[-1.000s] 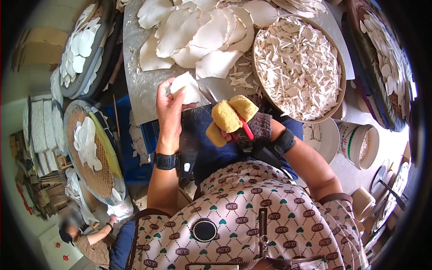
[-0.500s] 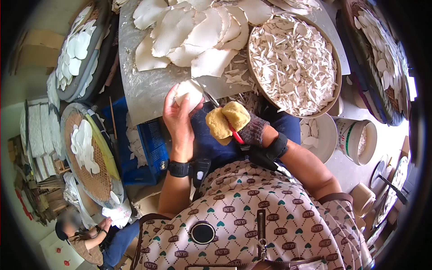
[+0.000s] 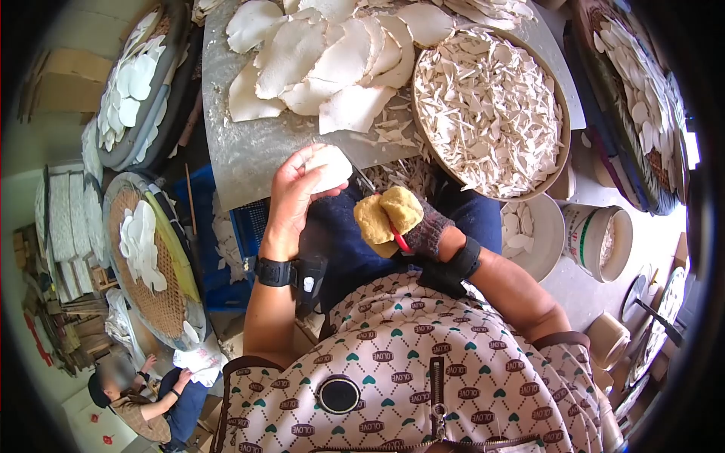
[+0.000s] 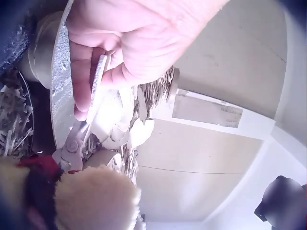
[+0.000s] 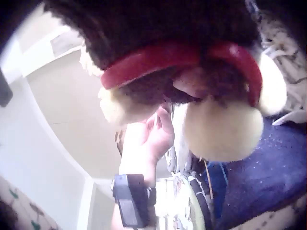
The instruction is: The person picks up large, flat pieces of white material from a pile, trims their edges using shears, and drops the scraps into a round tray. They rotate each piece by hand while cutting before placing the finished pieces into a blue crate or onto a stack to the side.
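Observation:
My left hand [image 3: 293,190] pinches a pale, flat slice [image 3: 331,169] between thumb and fingers, above my lap at the table's near edge. In the left wrist view the slice [image 4: 97,88] is seen edge-on. My right hand [image 3: 429,228], in a dark knitted glove, grips scissors [image 3: 365,181] with red handles [image 5: 148,62]. Yellow foam pads [image 3: 400,210] wrap the handles and hide most of the fingers. The scissor blades point up at the slice, their tips right by its lower right edge in the head view.
Large pale slices [image 3: 351,107] overlap on the metal table [image 3: 245,147]. A round tray [image 3: 565,143] of cut strips stands at its right edge. Below are a white basin [image 3: 555,241] and bucket [image 3: 618,260]. Woven trays [image 3: 177,302] of slices flank me; another person [image 3: 143,400] sits at lower left.
My left hand has turned the slice, swinging right and then back left. The scissors, overlapping the slice's edge half a second ago, are now slightly lower and to the right.

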Demonstrator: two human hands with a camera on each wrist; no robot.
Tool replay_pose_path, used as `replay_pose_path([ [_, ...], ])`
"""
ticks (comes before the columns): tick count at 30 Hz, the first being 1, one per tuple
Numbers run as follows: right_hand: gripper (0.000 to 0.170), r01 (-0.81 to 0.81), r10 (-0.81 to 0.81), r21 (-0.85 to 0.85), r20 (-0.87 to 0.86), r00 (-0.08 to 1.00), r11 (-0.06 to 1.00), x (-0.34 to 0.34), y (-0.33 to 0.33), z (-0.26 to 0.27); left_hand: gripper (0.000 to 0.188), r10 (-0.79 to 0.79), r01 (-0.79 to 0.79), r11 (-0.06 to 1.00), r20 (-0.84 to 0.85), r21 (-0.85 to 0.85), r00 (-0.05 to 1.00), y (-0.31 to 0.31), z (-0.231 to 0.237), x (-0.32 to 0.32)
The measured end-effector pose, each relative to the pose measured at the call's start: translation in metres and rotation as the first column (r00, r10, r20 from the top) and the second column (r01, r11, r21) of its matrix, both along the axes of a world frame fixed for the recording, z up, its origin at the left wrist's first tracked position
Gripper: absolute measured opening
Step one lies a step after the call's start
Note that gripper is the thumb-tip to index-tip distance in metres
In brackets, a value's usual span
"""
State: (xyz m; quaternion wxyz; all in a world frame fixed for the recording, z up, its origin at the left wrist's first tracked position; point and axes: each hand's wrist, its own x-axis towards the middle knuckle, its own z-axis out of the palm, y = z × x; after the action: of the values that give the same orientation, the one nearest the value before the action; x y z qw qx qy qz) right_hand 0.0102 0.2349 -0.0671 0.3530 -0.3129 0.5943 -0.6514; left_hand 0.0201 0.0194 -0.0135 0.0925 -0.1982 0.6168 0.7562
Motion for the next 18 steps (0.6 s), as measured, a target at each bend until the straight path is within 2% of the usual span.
replay_pose_path([
  [2,0.024,0.030,0.013,-0.128,0.320,0.947,0.991,0.005,0.000,-0.014,0.044,-0.015,0.015,1.000,-0.002,-0.014,1.000,0.002,0.002,-0.001],
  [4,0.023,0.075,-0.024,-0.184,0.265,0.964,0.980,0.005,0.000,-0.012,0.041,-0.043,0.043,0.999,0.017,-0.016,0.999,0.001,0.006,0.001],
  [5,0.022,0.089,-0.083,-0.186,0.045,0.996,0.978,0.002,0.001,-0.010,0.040,-0.058,0.059,0.998,0.023,-0.018,0.998,0.001,0.008,-0.001],
  [7,0.019,0.129,-0.163,-0.150,-0.243,0.956,0.980,-0.004,-0.002,-0.006,0.038,-0.104,0.103,0.994,-0.006,-0.044,0.995,0.005,0.007,-0.002],
  [9,0.014,0.181,-0.204,-0.095,-0.368,0.907,0.979,-0.009,-0.007,-0.004,0.038,-0.093,0.093,0.991,0.005,-0.094,0.996,0.005,0.004,-0.001],
  [12,0.015,0.235,-0.244,-0.084,-0.526,0.815,0.968,-0.010,-0.004,0.007,0.039,0.218,-0.231,0.972,-0.199,-0.043,0.955,0.020,-0.016,0.005],
  [13,0.014,0.234,-0.255,-0.104,-0.452,0.855,0.967,-0.009,-0.004,0.005,0.038,0.298,-0.304,0.953,-0.206,-0.002,0.932,0.027,-0.019,0.005],
  [16,0.016,0.179,-0.203,-0.115,-0.251,0.947,0.977,-0.009,-0.004,-0.009,0.038,0.376,-0.379,0.925,-0.236,0.032,0.896,0.040,-0.028,0.006],
  [18,0.020,0.096,-0.110,-0.093,-0.168,0.980,0.991,-0.008,0.003,-0.020,0.037,0.358,-0.362,0.932,-0.226,0.023,0.906,0.041,-0.027,0.006],
])
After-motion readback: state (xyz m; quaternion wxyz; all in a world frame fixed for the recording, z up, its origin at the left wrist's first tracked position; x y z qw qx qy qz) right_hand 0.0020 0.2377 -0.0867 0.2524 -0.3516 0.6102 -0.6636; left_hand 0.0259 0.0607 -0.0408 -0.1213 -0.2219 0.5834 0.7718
